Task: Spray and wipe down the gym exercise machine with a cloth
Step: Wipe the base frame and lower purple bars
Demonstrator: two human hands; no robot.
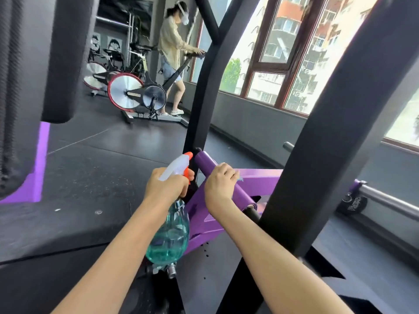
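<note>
1. Spray bottle (169, 232): the left hand (167, 189) grips its neck, fingers curled, one at the orange trigger (186, 175).
2. Purple bar (205, 163) of the machine: the right hand (221, 184) wraps round it, fingers closed over the cloth (239, 177). Only a bluish edge of the cloth shows.
3. Hazard: the nozzle sits just beside the right hand. A squeeze now would likely wet knuckles or floor mat (90, 168), leaving a slippery patch.
4. Hazard: a bunched cloth may slide off the bar.
5. Far: a person stands at an exercise bike (136, 94), well apart.

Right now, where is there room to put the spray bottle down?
The black floor mat lies bare left of the left hand, between the spin bike and the purple frame. Around the purple roller, the right hand, spray bottle and black uprights crowd together.
</note>
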